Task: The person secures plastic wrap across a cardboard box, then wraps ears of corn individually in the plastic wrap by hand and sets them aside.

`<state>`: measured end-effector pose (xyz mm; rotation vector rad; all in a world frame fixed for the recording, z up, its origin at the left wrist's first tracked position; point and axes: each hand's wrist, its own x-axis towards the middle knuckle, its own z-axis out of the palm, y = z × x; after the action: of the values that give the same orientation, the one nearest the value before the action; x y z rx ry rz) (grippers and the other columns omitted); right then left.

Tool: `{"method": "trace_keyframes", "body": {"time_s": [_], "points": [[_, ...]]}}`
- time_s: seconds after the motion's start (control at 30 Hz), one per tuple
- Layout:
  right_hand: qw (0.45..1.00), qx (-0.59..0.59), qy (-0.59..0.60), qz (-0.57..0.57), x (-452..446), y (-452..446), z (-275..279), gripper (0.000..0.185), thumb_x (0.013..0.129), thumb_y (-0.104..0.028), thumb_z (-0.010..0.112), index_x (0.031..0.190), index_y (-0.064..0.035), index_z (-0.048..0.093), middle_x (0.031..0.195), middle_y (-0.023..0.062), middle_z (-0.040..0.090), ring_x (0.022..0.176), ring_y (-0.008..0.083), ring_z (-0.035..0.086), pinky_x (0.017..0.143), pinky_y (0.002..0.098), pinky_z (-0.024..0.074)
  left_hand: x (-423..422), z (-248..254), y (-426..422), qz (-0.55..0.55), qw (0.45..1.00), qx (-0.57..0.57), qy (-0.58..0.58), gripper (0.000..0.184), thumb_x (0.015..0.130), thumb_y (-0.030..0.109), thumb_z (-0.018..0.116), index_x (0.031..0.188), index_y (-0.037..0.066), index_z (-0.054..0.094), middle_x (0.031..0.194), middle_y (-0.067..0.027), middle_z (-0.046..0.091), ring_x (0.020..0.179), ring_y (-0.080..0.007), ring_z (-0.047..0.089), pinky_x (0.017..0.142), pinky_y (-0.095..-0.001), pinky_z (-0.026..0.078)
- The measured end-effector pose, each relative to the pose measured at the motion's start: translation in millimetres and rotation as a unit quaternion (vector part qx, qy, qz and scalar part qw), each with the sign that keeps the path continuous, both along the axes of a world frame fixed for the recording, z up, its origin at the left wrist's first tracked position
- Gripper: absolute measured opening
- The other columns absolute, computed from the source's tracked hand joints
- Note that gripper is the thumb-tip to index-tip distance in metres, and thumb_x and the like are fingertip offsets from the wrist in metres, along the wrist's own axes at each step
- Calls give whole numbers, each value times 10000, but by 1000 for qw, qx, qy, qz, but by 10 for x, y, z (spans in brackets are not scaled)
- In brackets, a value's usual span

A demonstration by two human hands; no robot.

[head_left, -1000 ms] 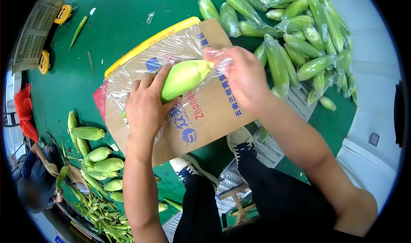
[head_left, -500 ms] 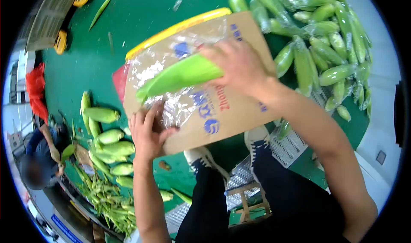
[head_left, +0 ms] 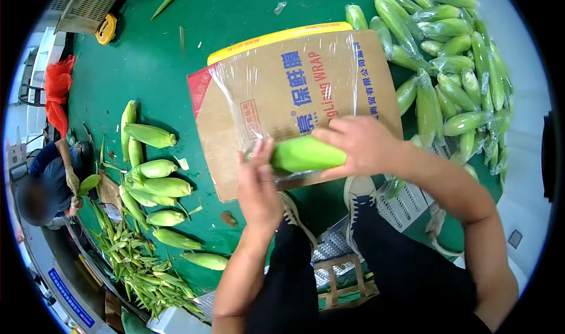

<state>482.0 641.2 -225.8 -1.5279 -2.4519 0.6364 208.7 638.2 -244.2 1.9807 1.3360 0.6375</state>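
- Corn ear (head_left: 309, 154), green husk on: lying crosswise over the near edge of the cardboard box (head_left: 218, 157), held between both hands; contact with the box top not clear.
- Right grip (head_left: 362, 145): closed round the ear's right end, thumb on the near side.
- Left grip (head_left: 259, 187): fingers at the ear's left end; can't tell if clamped on ear, film or both.
- Clear film (head_left: 271, 87): spread over the box top, reaching the far edge; left part of the box top uncovered.
- Box: yellow strip (head_left: 276, 40) along far edge, red patch (head_left: 201, 91) at far left corner, blue and red print on top.
- Wrapped ears (head_left: 462, 123): piled beyond the box's right edge, toward the floor's right edge.
- Unwrapped ears (head_left: 168, 187): on the green floor (head_left: 253, 4), off the box's left edge.
- Husk heap (head_left: 141, 263): floor, past the box's near left corner.
- Shoes (head_left: 359, 190): at the box's near edge.
- Co-worker's gloved hand (head_left: 72, 181): floor's left edge, by a green ear (head_left: 89, 184).
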Motion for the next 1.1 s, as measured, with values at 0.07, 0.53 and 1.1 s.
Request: {"method": "trace_keyframes", "body": {"time_s": [0.07,0.53,1.1], "points": [[993,118,24,1,-44,1,-101,771,764,-601,804,1318,-88,647,1082,153,626,1105,359,599,932,449,498,141,19,77,-57,993,76,72,410,1057,190,554,1432,37,489,1456,-193,580,1398,-387,516,1220,-569,288],[980,168,25,-100,147,1216,-359,643,704,-438,873,1152,-46,630,1096,166,660,1042,381,664,884,468,554,757,66,1480,-151,925,263,228,729,845,423,766,1485,160,534,1471,-105,575,1360,-319,546,1202,-578,286],[985,120,-21,125,-109,926,-732,695,988,-593,535,1593,-277,406,1687,-97,314,1595,172,166,1294,574,31,564,562,551,-420,826,-305,219,539,657,258,821,1115,24,662,905,-258,699,911,-452,683,828,-517,546]]}}
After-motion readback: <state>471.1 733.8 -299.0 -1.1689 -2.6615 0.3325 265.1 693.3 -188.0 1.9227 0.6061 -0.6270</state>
